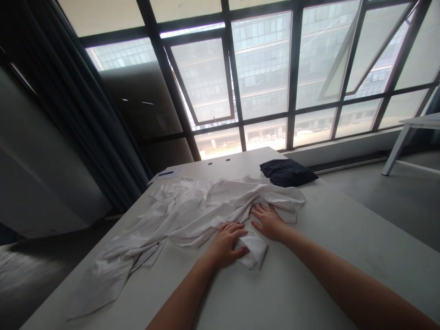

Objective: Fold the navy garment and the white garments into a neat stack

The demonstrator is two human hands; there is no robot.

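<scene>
A rumpled white garment (206, 201), apparently a long-sleeved shirt, lies spread across the white table (343, 247). My left hand (225, 245) rests on its near edge, with the thumb apart from the fingers. Beside that thumb, a loose white end of cloth (252, 252), perhaps a sleeve end or collar, sticks out towards me. To the right, my right hand (270, 222) lies flat with fingers spread on the garment's edge. Neither hand visibly grips the fabric. One long part of the garment trails to the table's near left side.
A folded dark navy cloth (288, 172) sits at the table's right rear edge. Paper with a blue pen (166, 173) lies at the far left corner. Behind are tall windows (261, 64) and a dark curtain (79, 101). Another white table (421, 121) stands at right.
</scene>
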